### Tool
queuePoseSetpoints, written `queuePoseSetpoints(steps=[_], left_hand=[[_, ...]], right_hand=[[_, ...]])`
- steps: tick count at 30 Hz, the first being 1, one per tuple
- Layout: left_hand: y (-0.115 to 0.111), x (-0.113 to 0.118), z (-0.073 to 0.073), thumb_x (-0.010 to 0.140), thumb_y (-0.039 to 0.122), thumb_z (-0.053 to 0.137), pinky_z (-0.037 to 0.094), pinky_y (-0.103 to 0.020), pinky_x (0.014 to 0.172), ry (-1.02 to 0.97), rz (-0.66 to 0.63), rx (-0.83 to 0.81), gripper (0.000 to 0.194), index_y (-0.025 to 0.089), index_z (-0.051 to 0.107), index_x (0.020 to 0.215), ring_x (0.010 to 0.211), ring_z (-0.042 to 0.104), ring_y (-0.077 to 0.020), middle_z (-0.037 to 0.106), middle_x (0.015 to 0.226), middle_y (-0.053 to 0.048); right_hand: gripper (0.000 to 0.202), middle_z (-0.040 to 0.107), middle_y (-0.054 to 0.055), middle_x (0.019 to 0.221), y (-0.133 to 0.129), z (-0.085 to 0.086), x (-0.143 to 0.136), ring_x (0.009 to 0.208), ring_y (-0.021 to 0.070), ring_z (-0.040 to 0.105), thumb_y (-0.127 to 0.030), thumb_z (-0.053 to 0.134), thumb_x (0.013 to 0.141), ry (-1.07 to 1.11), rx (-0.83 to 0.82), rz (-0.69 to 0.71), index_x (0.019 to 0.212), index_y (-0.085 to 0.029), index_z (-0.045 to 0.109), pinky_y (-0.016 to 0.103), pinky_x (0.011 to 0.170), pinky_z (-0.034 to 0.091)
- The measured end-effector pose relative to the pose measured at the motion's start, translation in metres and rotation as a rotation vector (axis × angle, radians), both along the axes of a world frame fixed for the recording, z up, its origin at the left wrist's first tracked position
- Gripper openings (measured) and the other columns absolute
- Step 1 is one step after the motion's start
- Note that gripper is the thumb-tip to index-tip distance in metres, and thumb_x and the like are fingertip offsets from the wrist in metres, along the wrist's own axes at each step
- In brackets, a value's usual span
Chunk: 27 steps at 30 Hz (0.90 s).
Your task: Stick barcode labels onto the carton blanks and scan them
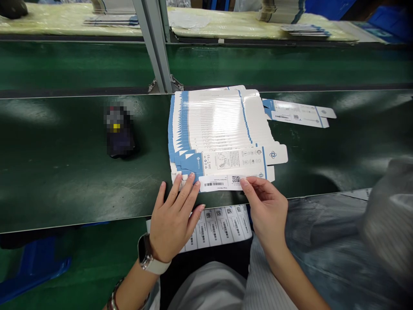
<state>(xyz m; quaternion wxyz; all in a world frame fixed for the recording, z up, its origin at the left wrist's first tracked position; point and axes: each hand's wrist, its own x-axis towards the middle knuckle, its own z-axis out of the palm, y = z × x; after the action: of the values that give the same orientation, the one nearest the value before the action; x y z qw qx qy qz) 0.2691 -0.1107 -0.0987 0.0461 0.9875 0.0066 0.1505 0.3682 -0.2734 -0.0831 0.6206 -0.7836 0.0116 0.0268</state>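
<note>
Flat, unfolded white-and-blue cartons (213, 125) lie fanned in an overlapping stack in front of me. Along the lower edge of the nearest carton sits a white barcode label (219, 183). My right hand (269, 204) pinches the label's right end between thumb and forefinger. My left hand (176, 211) is spread flat, its fingertips on the blue left end of the nearest carton, close to the label's left end. Below the table edge, a sheet of similar barcode labels (222, 226) rests over my lap, partly hidden by my left hand.
A dark, pixelated object (119, 131) is on the green table (64, 181) to the left. Another flat carton (300, 113) lies right of the stack. A metal post (155, 47) rises behind it. At right a person's sleeve (390, 215) is close to the table edge.
</note>
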Motion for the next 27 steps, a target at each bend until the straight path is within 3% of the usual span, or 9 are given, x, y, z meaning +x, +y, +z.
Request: queuePoseSetpoints(steps=[13,18,22,27], left_hand=[[0.0,0.001,0.005,0.085,0.04,0.045,0.032,-0.049,0.101,0.027,-0.013,0.126,0.053,0.017,0.037,0.132,0.128,0.033,-0.0305,0.035,0.14,-0.005],[-0.007,0.009,0.013,0.085,0.048,0.041,0.03,-0.051,0.101,-0.027,-0.062,0.182,0.057,0.007,0.047,0.124,0.124,0.039,-0.0309,0.042,0.135,-0.012],[-0.012,0.011,0.01,0.084,0.05,0.04,0.031,-0.049,0.101,-0.019,-0.083,0.196,0.062,0.002,0.045,0.124,0.124,0.039,-0.0308,0.042,0.134,-0.016],[-0.018,0.011,0.001,0.084,0.05,0.04,0.017,-0.054,0.107,-0.018,-0.036,0.161,0.067,0.004,0.035,0.132,0.127,0.035,-0.031,0.038,0.137,-0.015]], right_hand=[[0.017,0.066,0.003,0.081,0.001,0.0,0.001,0.076,0.0174,0.061,-0.034,0.065,0.073,0.003,-0.023,0.009,0.082,-0.02,0.066,0.032,0.069,0.052],[0.016,0.066,0.003,0.081,0.001,-0.001,0.002,0.076,0.0169,0.061,-0.034,0.065,0.074,0.001,0.004,0.022,0.082,-0.019,0.065,0.032,0.07,0.051],[0.016,0.066,0.003,0.081,0.002,-0.003,0.002,0.075,0.0166,0.06,-0.034,0.064,0.075,-0.007,0.03,0.044,0.082,-0.019,0.065,0.031,0.069,0.05],[0.018,0.065,0.003,0.08,0.0,-0.003,0.004,0.075,0.017,0.06,-0.036,0.061,0.077,-0.023,0.019,0.077,0.081,-0.019,0.063,0.032,0.07,0.049]])
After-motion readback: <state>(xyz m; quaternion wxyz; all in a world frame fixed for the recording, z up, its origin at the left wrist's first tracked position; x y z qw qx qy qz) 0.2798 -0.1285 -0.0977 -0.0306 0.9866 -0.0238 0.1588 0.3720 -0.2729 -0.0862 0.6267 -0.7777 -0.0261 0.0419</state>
